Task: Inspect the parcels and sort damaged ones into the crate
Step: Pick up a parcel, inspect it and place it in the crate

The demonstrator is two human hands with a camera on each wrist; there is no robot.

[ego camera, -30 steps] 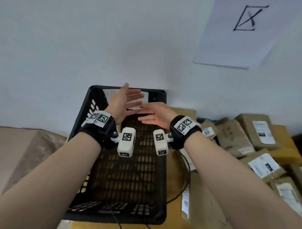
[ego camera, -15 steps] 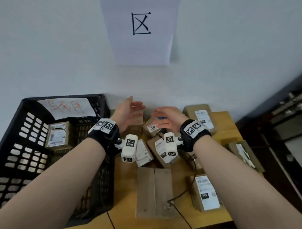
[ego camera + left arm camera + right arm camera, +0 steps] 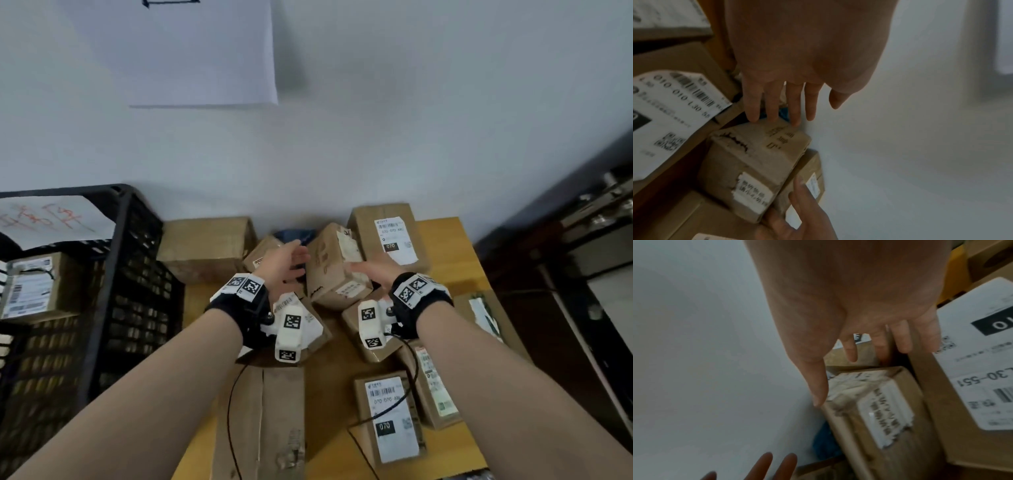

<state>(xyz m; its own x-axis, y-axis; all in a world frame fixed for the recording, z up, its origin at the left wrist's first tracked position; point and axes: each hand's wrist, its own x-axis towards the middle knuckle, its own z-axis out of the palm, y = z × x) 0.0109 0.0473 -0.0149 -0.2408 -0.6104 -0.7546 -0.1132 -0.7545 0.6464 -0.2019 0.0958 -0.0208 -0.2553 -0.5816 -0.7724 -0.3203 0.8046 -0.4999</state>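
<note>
A: We have both hands at the torn parcel (image 3: 334,270), which sits tilted on top of the pile near the back edge of the table (image 3: 445,236), close to the wall.

B: Our left hand (image 3: 286,265) is flat against its left side, fingers (image 3: 772,104) straight and slightly spread, tips touching the top edge of that side in the left wrist view.

A: And our right hand (image 3: 371,274) lies along its right side, fingers extended; the thumb tip (image 3: 819,400) touches the ragged corner. Neither hand curls round the box.

B: The cardboard is ripped along one edge, and its small label (image 3: 752,192) is torn at the borders.

A: Just beside it on the right stands a labelled parcel (image 3: 388,236), touching or nearly so; we cannot tell which.

B: The black crate (image 3: 113,260) stands off the table's left edge, with one boxed parcel (image 3: 37,286) inside and a paper note (image 3: 54,219) on its back wall.
</note>
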